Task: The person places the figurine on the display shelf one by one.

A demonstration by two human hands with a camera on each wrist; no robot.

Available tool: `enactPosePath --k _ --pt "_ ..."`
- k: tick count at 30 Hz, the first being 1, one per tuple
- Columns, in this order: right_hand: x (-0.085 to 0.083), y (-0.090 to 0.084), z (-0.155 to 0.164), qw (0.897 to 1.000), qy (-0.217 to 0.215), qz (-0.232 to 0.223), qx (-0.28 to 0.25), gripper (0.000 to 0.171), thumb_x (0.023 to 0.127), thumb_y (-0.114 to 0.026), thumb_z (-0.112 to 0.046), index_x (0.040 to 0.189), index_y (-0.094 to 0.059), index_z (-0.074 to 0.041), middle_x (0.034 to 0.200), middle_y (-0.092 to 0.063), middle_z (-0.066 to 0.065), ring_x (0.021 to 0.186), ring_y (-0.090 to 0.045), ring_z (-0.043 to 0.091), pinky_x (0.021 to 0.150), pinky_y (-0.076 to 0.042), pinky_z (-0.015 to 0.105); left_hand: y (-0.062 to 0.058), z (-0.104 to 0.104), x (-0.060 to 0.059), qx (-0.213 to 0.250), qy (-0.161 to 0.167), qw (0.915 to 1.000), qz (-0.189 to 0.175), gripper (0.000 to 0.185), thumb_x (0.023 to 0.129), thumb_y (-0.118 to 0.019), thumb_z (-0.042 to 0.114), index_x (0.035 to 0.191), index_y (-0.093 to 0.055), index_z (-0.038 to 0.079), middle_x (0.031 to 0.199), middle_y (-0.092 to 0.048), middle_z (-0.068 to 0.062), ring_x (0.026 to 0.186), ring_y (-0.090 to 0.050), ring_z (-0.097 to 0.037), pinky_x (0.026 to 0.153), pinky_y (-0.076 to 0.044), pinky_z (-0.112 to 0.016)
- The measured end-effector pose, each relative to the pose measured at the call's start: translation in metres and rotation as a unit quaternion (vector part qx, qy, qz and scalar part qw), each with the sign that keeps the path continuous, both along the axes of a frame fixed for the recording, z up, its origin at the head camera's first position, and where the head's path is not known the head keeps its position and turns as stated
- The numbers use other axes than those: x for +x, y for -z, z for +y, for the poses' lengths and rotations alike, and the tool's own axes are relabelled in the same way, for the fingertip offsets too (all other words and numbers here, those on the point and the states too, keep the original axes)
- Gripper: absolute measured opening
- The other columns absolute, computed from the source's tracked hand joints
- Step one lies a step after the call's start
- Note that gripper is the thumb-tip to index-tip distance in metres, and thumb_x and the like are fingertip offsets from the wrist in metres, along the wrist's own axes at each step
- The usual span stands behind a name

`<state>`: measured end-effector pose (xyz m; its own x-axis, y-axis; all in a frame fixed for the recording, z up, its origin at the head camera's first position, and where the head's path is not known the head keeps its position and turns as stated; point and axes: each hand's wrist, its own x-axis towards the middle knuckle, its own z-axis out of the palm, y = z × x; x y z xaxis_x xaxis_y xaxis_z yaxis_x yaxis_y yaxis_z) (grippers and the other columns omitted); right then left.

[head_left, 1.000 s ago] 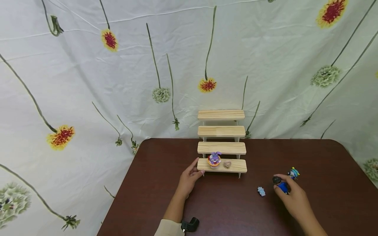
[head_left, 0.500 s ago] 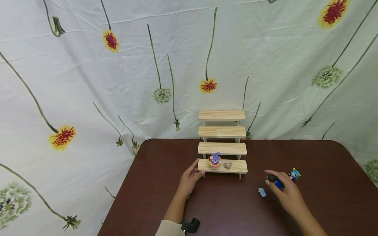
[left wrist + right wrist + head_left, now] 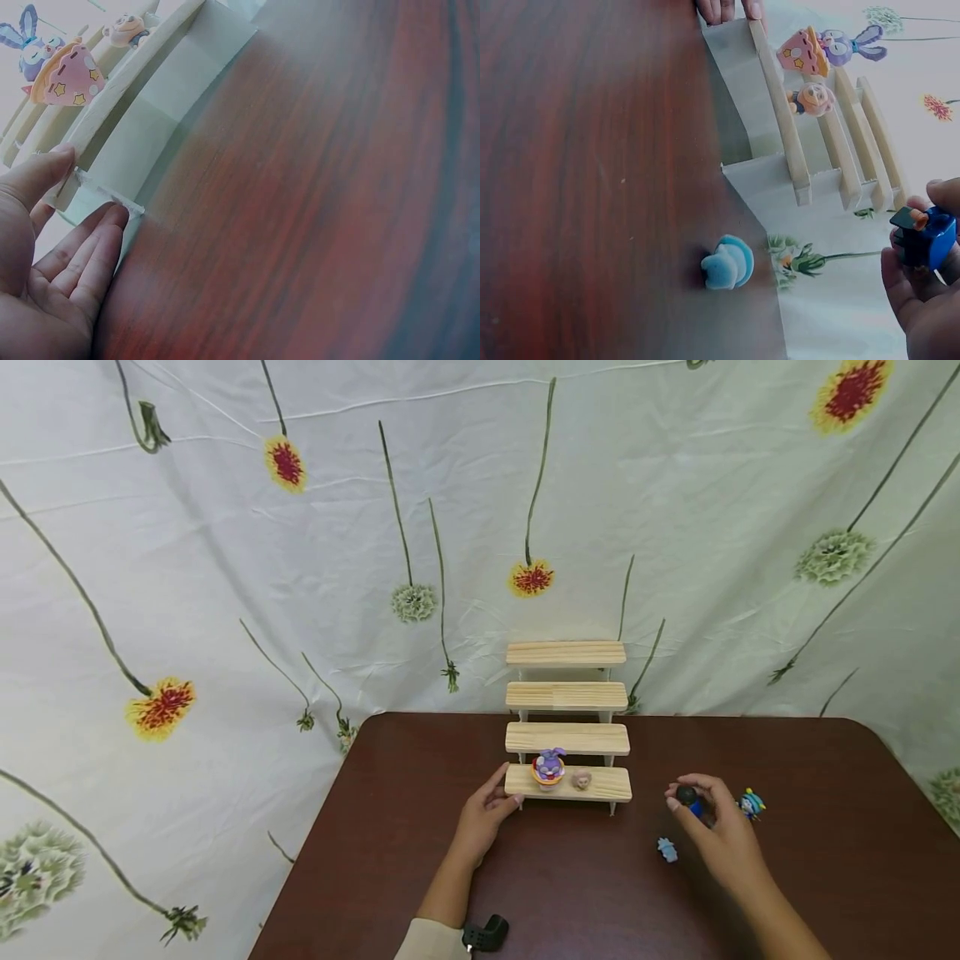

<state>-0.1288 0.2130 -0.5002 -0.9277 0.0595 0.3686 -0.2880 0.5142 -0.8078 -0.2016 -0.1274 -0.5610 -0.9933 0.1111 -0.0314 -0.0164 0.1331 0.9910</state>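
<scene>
A small wooden stepped shelf (image 3: 567,740) stands at the table's far edge. On its lowest step sit a purple rabbit figure (image 3: 549,767) in an orange cup and a small tan figure (image 3: 581,779). My left hand (image 3: 486,814) rests open against the left end of that lowest step (image 3: 112,112). My right hand (image 3: 712,835) holds a blue figure with a black head (image 3: 688,798) above the table, right of the shelf; the same blue figure (image 3: 926,236) shows between my fingers in the right wrist view. A light blue figure (image 3: 666,849) lies on the table beside that hand.
A blue and yellow figure (image 3: 751,803) stands on the dark brown table (image 3: 570,893) right of my right hand. A flowered cloth (image 3: 300,543) hangs behind the table. The light blue figure (image 3: 727,262) lies in front of the shelf's right end.
My right hand has lifted the blue figure off the table and carried it left and up toward the shelf. The left hand has stayed at the shelf's left end.
</scene>
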Motion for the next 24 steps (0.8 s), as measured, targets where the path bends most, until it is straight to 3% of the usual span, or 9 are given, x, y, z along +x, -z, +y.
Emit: enactPosePath --k 4,11,19,24 --pt "-0.006 -0.001 -0.003 1.0 0.001 0.013 0.009 0.029 0.1 -0.065 -0.014 0.128 -0.062 -0.009 0.123 -0.061 0.006 0.104 -0.053 -0.012 0.082 -0.044 0.005 0.001 0.0 0.0 0.0 0.0 1.0 0.0 0.07 0.094 -0.074 0.028 0.156 -0.041 0.021 0.121 -0.07 -0.015 0.1 -0.07 -0.014 0.089 -0.053 -0.023" --pt "-0.013 -0.006 -0.008 0.999 0.028 0.01 0.043 0.039 0.099 -0.067 -0.022 0.138 -0.064 -0.021 0.12 -0.056 -0.002 0.107 -0.044 -0.009 0.081 -0.039 0.02 0.001 0.0 -0.001 0.006 0.0 1.0 0.001 0.07 0.094 -0.074 0.028 0.156 -0.042 0.02 0.119 -0.07 -0.015 0.099 -0.07 -0.015 0.088 -0.053 -0.022" --pt "-0.028 -0.011 -0.011 1.0 0.001 -0.003 -0.027 0.036 0.102 -0.063 -0.022 0.137 -0.061 -0.018 0.128 -0.068 0.008 0.109 -0.054 -0.015 0.085 -0.047 0.007 0.0 0.0 -0.001 0.005 -0.001 1.0 -0.001 0.069 0.095 -0.073 0.025 0.156 -0.041 0.019 0.12 -0.07 -0.015 0.099 -0.069 -0.015 0.088 -0.053 -0.022" --pt "-0.035 -0.014 -0.014 1.0 0.001 -0.005 0.01 0.035 0.102 -0.063 -0.025 0.136 -0.062 -0.019 0.128 -0.065 0.004 0.107 -0.051 -0.016 0.084 -0.047 0.01 0.001 0.0 -0.001 0.005 -0.002 1.0 -0.004 0.07 0.095 -0.073 0.027 0.156 -0.041 0.02 0.121 -0.07 -0.014 0.099 -0.069 -0.014 0.088 -0.053 -0.023"
